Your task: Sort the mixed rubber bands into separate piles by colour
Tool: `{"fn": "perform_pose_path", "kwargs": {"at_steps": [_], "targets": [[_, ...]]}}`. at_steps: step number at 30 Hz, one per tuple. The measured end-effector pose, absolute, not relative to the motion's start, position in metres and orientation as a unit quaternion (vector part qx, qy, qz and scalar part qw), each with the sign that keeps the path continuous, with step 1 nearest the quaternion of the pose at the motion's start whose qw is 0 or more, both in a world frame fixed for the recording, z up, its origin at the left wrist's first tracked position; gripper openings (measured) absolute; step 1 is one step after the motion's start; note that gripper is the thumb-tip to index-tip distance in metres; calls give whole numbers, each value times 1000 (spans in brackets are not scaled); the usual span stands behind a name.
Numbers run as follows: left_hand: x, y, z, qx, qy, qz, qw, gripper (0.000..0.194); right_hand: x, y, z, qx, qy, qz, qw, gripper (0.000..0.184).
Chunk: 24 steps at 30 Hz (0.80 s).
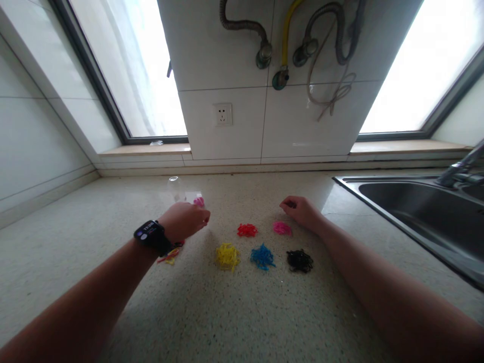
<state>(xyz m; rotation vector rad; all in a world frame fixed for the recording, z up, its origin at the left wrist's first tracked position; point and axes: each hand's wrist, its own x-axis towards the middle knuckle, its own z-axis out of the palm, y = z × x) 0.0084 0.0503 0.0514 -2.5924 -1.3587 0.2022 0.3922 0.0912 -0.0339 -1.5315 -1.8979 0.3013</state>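
Small elastic bands lie on the counter in separate colour piles: red (247, 230), pink (282, 228), yellow (227, 256), blue (262, 257) and black (300, 260). My left hand (188, 221), with a black watch (152, 235) on its wrist, is closed left of the red pile. Partly hidden beneath that wrist is a mixed heap of bands (171, 256). My right hand (301, 209) is curled closed just beyond the pink pile. What either hand's fingers hold, if anything, is hidden. Behind my left hand are a clear plastic container (175, 188) and a bright pink object (198, 201).
A steel sink (401, 201) with a faucet (463, 164) is set into the counter (242, 317) at the right. The tiled wall behind carries a socket (223, 114), hoses and valves (280, 79). Windows stand on both sides.
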Motion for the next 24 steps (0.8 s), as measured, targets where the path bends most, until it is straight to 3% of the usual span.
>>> {"fn": "perform_pose_path", "kwargs": {"at_steps": [24], "targets": [[-7, 63, 47, -854, -497, 110, 106, 26, 393, 91, -35, -585, -749, 107, 294, 26]]}}
